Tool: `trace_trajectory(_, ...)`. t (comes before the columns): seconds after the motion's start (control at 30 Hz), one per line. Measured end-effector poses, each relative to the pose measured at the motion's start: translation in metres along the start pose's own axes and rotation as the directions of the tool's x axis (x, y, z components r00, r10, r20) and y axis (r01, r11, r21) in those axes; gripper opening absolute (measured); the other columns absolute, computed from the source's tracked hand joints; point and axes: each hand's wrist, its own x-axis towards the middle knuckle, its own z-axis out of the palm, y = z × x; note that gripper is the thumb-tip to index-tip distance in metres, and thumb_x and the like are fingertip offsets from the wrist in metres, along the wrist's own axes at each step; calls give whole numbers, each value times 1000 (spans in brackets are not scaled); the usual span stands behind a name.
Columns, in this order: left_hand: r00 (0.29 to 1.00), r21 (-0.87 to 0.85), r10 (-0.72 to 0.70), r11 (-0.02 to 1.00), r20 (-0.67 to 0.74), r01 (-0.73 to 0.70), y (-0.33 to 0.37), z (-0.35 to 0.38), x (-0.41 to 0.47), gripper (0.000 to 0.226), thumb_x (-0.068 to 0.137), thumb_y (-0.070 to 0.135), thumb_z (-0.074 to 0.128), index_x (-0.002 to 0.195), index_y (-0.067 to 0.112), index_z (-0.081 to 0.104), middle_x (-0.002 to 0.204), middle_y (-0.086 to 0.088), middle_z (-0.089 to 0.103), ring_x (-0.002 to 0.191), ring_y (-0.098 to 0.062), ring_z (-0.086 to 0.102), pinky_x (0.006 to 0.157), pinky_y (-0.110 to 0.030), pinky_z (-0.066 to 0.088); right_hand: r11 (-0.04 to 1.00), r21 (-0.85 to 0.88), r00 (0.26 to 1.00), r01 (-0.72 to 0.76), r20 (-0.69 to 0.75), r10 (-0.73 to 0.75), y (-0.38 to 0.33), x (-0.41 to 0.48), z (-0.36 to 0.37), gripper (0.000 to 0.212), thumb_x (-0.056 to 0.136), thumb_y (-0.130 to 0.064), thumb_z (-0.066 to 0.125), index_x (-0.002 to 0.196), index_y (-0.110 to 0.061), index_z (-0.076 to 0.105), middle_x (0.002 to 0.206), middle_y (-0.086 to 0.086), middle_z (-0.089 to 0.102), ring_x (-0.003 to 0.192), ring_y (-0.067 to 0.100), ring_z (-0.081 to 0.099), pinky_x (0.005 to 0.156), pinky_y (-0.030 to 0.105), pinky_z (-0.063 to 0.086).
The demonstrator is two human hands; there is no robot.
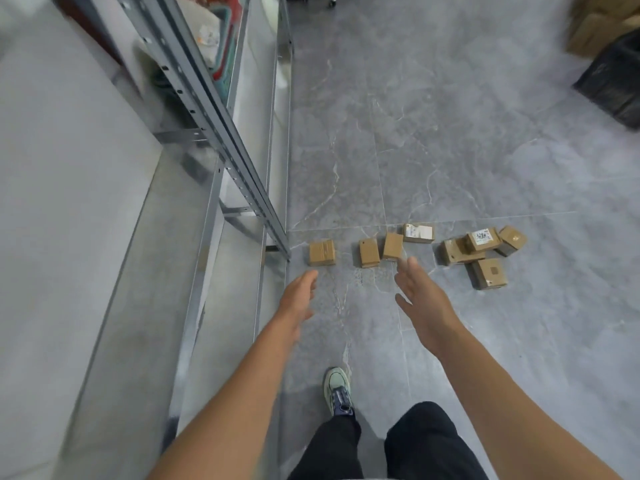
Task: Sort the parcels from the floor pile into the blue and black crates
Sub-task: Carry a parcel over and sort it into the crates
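Several small brown cardboard parcels lie scattered on the grey tiled floor. One parcel (322, 252) sits alone near the shelf foot, two more parcels (369, 252) (393, 246) lie beside each other, and a labelled parcel (418, 233) is just behind them. A cluster of parcels (479, 251) lies to the right. My left hand (298, 296) and my right hand (420, 292) both reach out above the floor with straight fingers, holding nothing. A black crate (613, 84) stands at the far right edge. No blue crate is in view.
A grey metal shelving rack (221, 140) runs along the left, its upright ending near the leftmost parcel. Large cardboard boxes (595, 26) stand behind the black crate. My shoe (337, 389) and dark trouser legs are at the bottom.
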Motion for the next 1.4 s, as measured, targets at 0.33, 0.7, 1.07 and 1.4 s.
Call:
trace_trajectory(0.33, 993, 44, -112, 993, -33, 114, 43, 2, 118, 41, 100, 51, 51, 129, 23, 61, 134, 1, 58, 126, -18, 53, 108, -50, 45, 990, -2, 990, -143, 20, 143, -16, 140, 19, 69, 106, -59, 39, 164, -24, 30, 168, -8, 33, 152, 11, 34, 125, 38, 27)
trace_trajectory(0.7, 951, 94, -296, 948, -89, 304, 59, 32, 290, 39, 102, 49, 47, 131, 24, 58, 139, 3, 56, 128, -15, 51, 93, -38, 44, 951, -9, 951, -309, 21, 309, 6, 347, -15, 71, 106, -57, 41, 165, -21, 25, 169, -7, 31, 152, 12, 34, 126, 40, 26)
trace_trajectory(1.07, 929, 102, -354, 926, -104, 364, 6, 41, 517, 42, 105, 42, 47, 140, 21, 52, 135, 2, 54, 119, -13, 52, 97, -37, 42, 893, -71, 895, -445, 2, 446, 123, 552, 31, 72, 106, -61, 39, 165, -24, 23, 172, -3, 23, 157, 15, 24, 129, 45, 20)
trace_trajectory(1.4, 916, 237, -394, 885, -79, 401, -81, 35, 698, 59, 106, 47, 42, 158, 20, 34, 164, -2, 32, 146, -23, 34, 117, -41, 32, 812, -90, 816, -577, -69, 573, 270, 688, 65, 84, 102, -70, 41, 167, -22, 19, 173, 0, 20, 158, 25, 23, 128, 54, 19)
